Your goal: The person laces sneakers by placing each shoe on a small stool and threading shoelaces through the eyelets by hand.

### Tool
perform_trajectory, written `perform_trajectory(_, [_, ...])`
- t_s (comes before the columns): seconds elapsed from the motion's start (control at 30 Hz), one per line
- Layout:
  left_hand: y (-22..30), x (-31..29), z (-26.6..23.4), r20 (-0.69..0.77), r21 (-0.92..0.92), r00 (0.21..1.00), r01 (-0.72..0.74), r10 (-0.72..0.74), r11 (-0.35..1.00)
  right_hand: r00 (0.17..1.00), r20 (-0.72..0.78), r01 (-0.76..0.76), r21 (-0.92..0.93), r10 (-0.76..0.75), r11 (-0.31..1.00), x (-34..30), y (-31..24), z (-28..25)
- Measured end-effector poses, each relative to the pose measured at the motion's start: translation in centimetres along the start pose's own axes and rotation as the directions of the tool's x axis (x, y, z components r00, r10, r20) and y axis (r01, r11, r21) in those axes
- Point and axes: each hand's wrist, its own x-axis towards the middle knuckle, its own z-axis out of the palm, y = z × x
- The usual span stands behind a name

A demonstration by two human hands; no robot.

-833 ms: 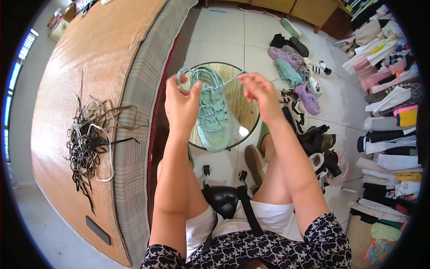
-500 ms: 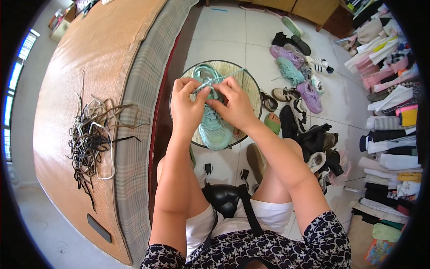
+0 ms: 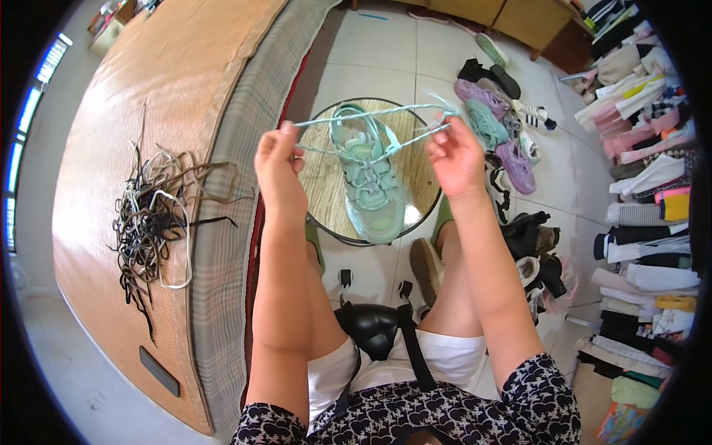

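A mint-green sneaker (image 3: 376, 208) rests on a small round stool (image 3: 315, 185), its toe toward me. Its light blue-green shoelace (image 3: 354, 116) runs out from the eyelets to both sides and is stretched above the shoe. On the left of the shoe, my left hand (image 3: 280, 167) pinches the lace between closed fingers. My right hand (image 3: 456, 159) grips the lace on the right, with loose ends sticking up past its fingertips. The shoe's tongue and opening show between my hands.
On the left, a mat-covered bed (image 3: 96, 245) holds a tangled pile of shoelaces (image 3: 152, 230) and a dark phone-like slab (image 3: 159, 371). Many shoes, including a purple sneaker (image 3: 515, 167), lie on the tiled floor to the right. Clothes stacks (image 3: 645, 274) line the far right.
My hands have moved apart from above the shoe, left and right, drawing the lace out between them. The shoe has shifted slightly right, and its tongue has come into view.
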Motion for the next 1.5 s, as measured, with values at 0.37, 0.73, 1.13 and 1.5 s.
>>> perform_trajectory(0.37, [0.8, -0.3, 0.3, 0.15, 0.378, 0.954, -0.298, 0.259, 0.876, 0.989, -0.038, 0.144, 0.105, -0.141, 0.984, 1.0, -3.3, -2.6])
perform_trajectory(0.73, [-0.5, -0.7, 1.6, 0.215, 0.11, 0.974, -0.096, 0.071, 0.989, 0.959, 0.233, 0.143, 0.084, -0.159, 0.986, 0.4, -5.9, -3.0])
perform_trajectory(1.13, [-0.3, -0.2, 0.0, -0.158, 0.619, 0.91, -0.211, 0.383, 0.757, 0.929, -0.238, 0.122, -0.528, -0.284, 0.841, 0.1, -6.4, -4.6])
perform_trajectory(1.5, [-3.1, -3.4, 4.0, 0.677, 0.668, 0.656, -0.738, 0.333, 0.096, 0.912, 0.394, 0.389, -0.919, -0.116, -0.068, -3.9, 3.1, 2.2])
